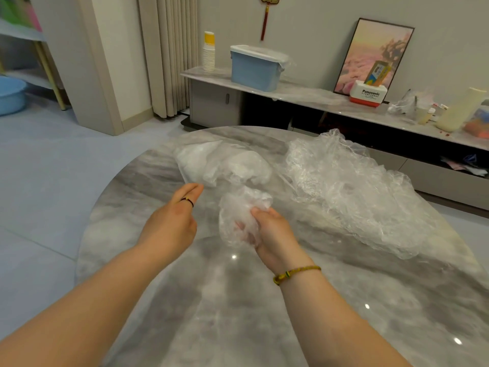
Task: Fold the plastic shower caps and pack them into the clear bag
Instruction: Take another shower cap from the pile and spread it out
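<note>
- Two hands show in the head view, both over the table [264,313].
- Your right hand [272,234] is clenched round a crumpled cap [238,207], near the table's middle.
- Your left hand [172,221] is released, fingers straight, pointing toward the bag [219,162], with the fingertips just short of it.
- More crumpled plastic lies in a pile [344,192] right of the bag.
</note>
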`<action>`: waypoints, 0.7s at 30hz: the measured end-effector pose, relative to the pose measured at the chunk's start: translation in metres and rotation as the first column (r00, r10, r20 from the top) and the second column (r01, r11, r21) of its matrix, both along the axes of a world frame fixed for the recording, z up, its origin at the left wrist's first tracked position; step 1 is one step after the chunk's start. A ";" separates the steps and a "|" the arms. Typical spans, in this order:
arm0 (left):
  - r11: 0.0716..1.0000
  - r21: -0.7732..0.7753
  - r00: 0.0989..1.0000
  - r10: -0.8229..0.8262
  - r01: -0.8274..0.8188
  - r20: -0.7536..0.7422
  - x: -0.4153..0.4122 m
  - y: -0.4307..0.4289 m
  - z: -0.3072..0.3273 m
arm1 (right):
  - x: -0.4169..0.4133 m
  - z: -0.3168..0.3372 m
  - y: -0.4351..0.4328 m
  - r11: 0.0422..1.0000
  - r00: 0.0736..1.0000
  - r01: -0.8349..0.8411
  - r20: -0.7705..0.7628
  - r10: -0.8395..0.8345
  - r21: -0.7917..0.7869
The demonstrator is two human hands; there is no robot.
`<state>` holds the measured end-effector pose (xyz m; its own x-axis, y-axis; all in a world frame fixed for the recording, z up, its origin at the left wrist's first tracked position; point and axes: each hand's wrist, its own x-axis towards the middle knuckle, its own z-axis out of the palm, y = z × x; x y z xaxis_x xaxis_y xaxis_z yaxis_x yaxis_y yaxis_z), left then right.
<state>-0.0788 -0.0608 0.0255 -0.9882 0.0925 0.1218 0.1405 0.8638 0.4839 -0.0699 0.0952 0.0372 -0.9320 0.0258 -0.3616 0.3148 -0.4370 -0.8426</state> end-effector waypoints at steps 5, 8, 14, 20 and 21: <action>0.996 0.086 0.999 -0.022 0.025 -0.033 0.011 -0.009 0.012 | -0.035 0.037 -0.026 0.980 0.983 -0.169 0.090 0.160 0.102; 0.993 0.108 0.998 -0.054 0.055 -0.010 0.013 -0.009 0.013 | -0.073 0.041 -0.029 0.952 0.978 -0.129 0.194 0.076 0.279; 0.988 0.116 0.994 -0.105 0.102 0.027 0.013 -0.011 0.018 | -0.106 0.027 -0.035 0.549 0.974 -0.198 0.224 0.019 0.812; 0.990 0.063 0.988 -0.133 0.127 0.084 0.002 -0.018 0.017 | -0.148 -0.012 -0.019 0.479 0.977 -0.125 0.191 -0.092 0.869; 0.990 0.063 0.987 -0.132 0.126 0.088 0.001 -0.019 0.017 | -0.143 -0.006 -0.023 0.497 0.975 -0.140 0.208 -0.084 0.856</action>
